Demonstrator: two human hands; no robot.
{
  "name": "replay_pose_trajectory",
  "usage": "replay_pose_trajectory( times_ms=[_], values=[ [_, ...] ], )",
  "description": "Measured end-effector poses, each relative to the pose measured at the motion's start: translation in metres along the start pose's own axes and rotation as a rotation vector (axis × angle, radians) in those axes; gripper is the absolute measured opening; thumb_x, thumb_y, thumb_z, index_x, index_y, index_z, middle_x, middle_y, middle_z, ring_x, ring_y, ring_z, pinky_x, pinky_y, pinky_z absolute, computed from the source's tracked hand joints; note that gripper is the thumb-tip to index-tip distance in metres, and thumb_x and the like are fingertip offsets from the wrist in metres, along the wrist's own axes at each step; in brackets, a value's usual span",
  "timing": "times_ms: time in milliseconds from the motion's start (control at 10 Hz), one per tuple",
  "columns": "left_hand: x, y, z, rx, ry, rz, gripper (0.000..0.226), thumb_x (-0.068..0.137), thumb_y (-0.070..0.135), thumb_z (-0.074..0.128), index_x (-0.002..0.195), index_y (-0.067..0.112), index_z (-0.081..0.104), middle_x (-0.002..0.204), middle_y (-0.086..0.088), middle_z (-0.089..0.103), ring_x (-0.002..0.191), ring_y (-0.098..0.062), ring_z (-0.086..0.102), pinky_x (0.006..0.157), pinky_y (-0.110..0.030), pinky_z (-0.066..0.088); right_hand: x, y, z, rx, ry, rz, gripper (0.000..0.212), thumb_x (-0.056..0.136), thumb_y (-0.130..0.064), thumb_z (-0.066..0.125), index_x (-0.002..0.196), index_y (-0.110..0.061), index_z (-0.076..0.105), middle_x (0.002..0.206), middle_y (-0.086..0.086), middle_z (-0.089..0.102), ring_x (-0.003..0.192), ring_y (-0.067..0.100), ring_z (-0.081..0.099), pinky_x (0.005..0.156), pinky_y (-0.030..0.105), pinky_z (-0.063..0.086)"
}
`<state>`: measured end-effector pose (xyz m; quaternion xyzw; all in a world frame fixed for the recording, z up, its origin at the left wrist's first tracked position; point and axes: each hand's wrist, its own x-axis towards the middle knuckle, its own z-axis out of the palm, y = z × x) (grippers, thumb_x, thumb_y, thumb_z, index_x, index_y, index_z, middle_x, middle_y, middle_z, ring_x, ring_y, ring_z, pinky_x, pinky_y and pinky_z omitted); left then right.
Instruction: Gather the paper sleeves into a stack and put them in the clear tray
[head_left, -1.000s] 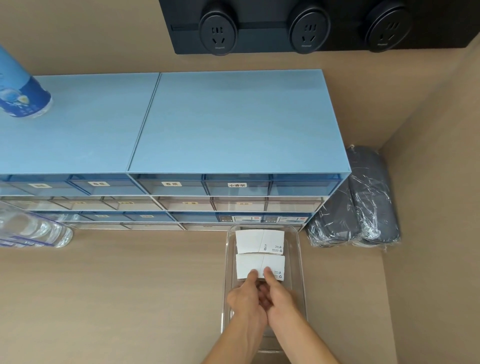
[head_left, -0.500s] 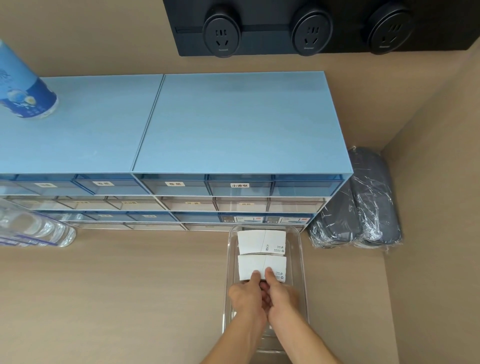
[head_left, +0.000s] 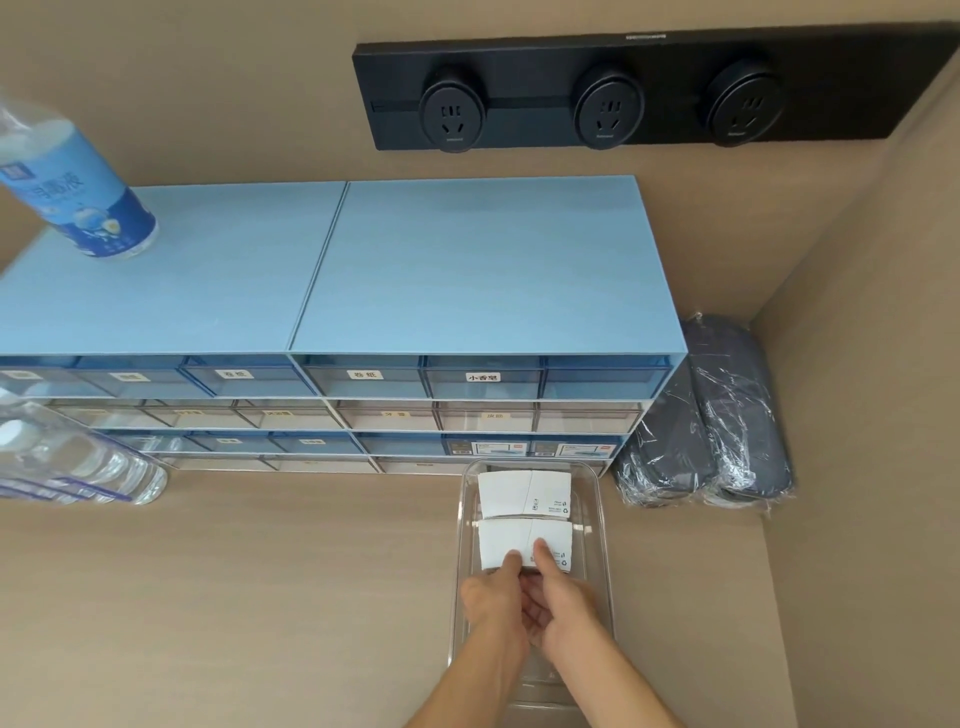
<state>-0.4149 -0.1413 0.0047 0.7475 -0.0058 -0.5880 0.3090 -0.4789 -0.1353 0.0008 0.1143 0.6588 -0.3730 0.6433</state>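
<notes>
A clear tray (head_left: 601, 525) lies lengthwise on the beige shelf in front of the blue drawer units. One white stack of paper sleeves (head_left: 524, 493) lies flat at the tray's far end. A second white stack of paper sleeves (head_left: 506, 540) lies just nearer, inside the tray. My left hand (head_left: 491, 597) and my right hand (head_left: 566, 605) are side by side over the tray, both thumbs pressed on the near edge of this second stack and the fingers curled under it. The lower edge of that stack is hidden by my hands.
Two blue drawer units (head_left: 483, 270) stand behind the tray. A blue-labelled bottle (head_left: 78, 192) stands on the left unit. Clear water bottles (head_left: 72, 462) lie at the left. Dark plastic-wrapped pouches (head_left: 717, 421) lean in the right corner. A black socket strip (head_left: 623, 88) hangs above.
My hands and the near stack have hardly moved within the tray. The view has tilted slightly, showing more of the wall and bottle.
</notes>
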Motion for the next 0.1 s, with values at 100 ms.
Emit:
replay_pose_trajectory(
  times_ms=[100],
  values=[
    [-0.01,0.0041,-0.0088,0.028,-0.079,-0.005,0.03,0.088,0.023,0.072,0.081,-0.006,0.067,0.053,-0.015,0.065,0.037,-0.021,0.056,0.038,-0.02,0.041,-0.0098,-0.0017,-0.0095,-0.02,-0.108,0.037,0.052,0.083,-0.044,0.074,0.1,0.005,0.067,0.094,0.021,0.075,0.079,0.033,0.067,0.079,0.043,0.056]
  ],
)
